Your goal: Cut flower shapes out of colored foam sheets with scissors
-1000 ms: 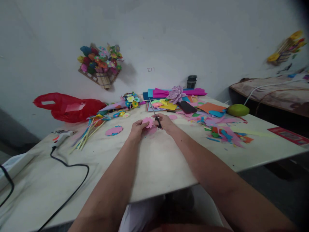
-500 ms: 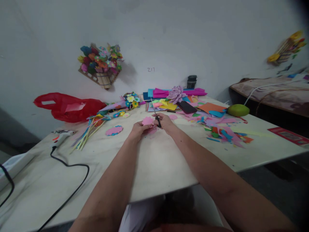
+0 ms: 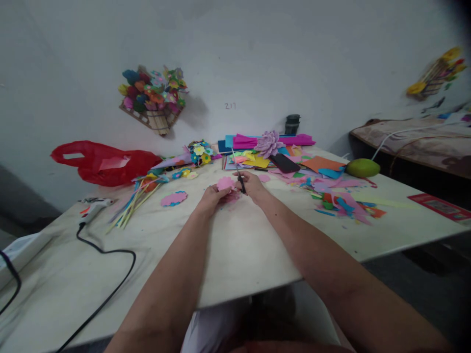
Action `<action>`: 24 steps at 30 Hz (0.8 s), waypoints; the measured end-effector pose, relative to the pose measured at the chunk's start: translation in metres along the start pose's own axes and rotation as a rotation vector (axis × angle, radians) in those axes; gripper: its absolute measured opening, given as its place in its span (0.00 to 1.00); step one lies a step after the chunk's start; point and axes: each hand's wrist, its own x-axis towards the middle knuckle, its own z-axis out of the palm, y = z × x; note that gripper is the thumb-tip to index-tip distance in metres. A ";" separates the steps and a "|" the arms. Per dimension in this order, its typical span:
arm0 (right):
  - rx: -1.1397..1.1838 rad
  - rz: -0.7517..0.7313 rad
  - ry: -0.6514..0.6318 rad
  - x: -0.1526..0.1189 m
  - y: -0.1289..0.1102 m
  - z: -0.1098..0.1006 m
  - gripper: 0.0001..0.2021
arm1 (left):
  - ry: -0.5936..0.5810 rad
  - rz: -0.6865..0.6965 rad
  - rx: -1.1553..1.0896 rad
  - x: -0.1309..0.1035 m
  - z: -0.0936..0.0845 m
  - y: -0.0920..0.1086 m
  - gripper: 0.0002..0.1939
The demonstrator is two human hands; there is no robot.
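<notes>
Between the thumb and fingers of my left hand is a pink scalloped paper piece, held above the middle of the table. My right hand grips scissors by their dark handles, blades pointing away from me and up. The scissors are right beside the pink piece; whether the blades touch it I cannot tell. Small pink scraps show just under my hands. Another pink piece lies beyond my right hand. Left of my hands rests a pink scalloped disc with a blue edge.
A glue gun with a black cord lies left, near a red plastic bag and paper flowers with yellow stems. Coloured paper scraps, a dark phone and a purple flower lie to the right and back.
The pink piece has turned slightly in my left fingers and shifted a little. The scissors have tilted a touch to the right. Everything else stays put.
</notes>
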 end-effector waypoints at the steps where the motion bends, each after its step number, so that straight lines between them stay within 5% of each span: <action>1: 0.000 -0.007 0.002 0.000 0.000 0.000 0.20 | 0.010 0.010 0.002 0.001 -0.001 -0.001 0.17; 15: 0.000 0.054 -0.103 0.003 0.004 -0.009 0.13 | 0.205 0.155 -0.136 0.007 -0.009 -0.004 0.16; 24: -0.113 0.119 -0.319 0.000 0.005 -0.015 0.13 | 0.296 0.228 -0.257 0.015 -0.011 -0.008 0.17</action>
